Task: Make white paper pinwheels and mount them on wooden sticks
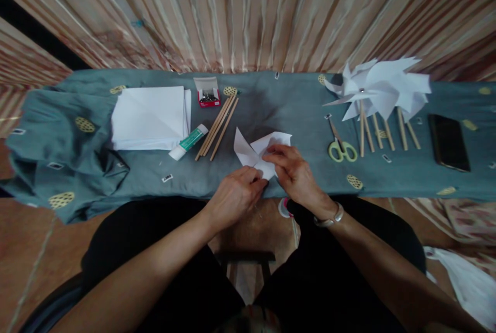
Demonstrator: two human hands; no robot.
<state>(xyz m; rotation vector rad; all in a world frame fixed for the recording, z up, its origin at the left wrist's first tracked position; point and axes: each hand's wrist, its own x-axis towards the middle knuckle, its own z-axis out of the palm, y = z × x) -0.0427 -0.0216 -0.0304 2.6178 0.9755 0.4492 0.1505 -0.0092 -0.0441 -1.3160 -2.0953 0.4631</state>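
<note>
A grey-green cloth [271, 100] covers the long table, and everything is placed here against the folded paper piece [256, 151] lying at the cloth's near edge, about the middle. Far to its left lies the stack of white paper sheets [149, 116]. Well to its right, at the back, rests a heap of finished paper pinwheels [382, 88] on sticks, and beyond them a dark phone [448, 142]. The left hand [234, 197] pinches the piece's near corner between closed fingertips; the right hand [294, 170] presses down on its right side, fingers bent over the fold. The piece runs long from upper left to lower right, one pointed flap aimed away to the upper left, another toward the upper right. Just left of it lie wooden sticks [217, 127] and a glue stick [188, 142]; behind those, a small red box [208, 96]. Green-handled scissors [341, 147] lie to its right.
</note>
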